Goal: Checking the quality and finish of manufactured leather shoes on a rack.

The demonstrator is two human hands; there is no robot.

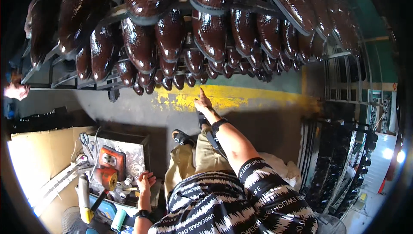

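Note:
My right hand (203, 102) reaches forward at the end of a stretched arm, fingers extended, with nothing visible in it. It is just below the nearest toes of many glossy dark-brown shoes (209, 34) with a scaly texture, which stand in rows on a metal rack (64, 80). From this view I cannot tell whether the fingertips touch a shoe. Low on the left, my left hand (146, 181) is open with fingers spread, beside a cluttered metal-topped bench (134, 148). It holds nothing that I can see.
Scissors (84, 141), an orange-red box (112, 161), an orange roll (106, 178) and a pale green cylinder (118, 220) crowd the bench. Cardboard (43, 150) stands left of it. A rack with dark items (329, 165) is at right. Worn yellow paint (232, 97) marks the floor.

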